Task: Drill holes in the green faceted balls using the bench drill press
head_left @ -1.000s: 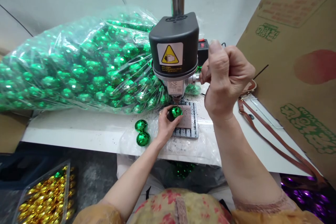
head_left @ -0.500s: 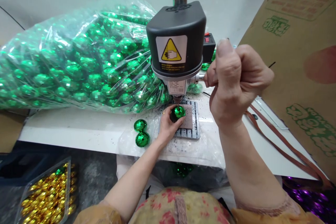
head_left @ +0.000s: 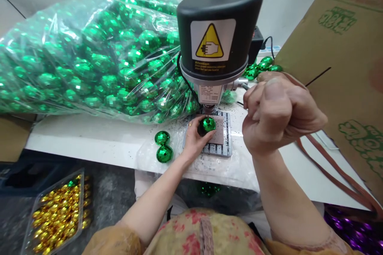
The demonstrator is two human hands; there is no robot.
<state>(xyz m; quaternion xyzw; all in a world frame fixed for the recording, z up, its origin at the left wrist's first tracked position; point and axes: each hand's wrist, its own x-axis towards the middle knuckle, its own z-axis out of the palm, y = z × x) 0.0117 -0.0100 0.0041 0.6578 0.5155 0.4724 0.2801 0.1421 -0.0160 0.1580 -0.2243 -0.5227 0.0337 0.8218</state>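
My left hand [head_left: 194,140] curls its thumb and fingers around a green faceted ball ornament [head_left: 209,125] on the drill press's base plate [head_left: 226,143]. The chuck [head_left: 208,108] is right above the ball; whether the bit touches it I cannot tell. My right hand [head_left: 277,113] is closed in a fist around the feed lever [head_left: 244,83] at the press's right side, and the fist hides most of the lever. Over the plate stands the black motor housing [head_left: 217,63] with a yellow warning label. Two more green balls [head_left: 164,153] lie left of my left hand.
A big clear bag of green balls [head_left: 89,63] fills the left back. A cardboard box [head_left: 338,51] leans at the right, near a brown strap [head_left: 332,171]. Dark shavings dot the white table [head_left: 89,137]. A clear tub of gold balls [head_left: 56,215] stands low at left.
My right fist has moved lower and to the right in view. The motor housing looks larger and further right, partly as the view shifted. My left hand still holds the ball on the plate.
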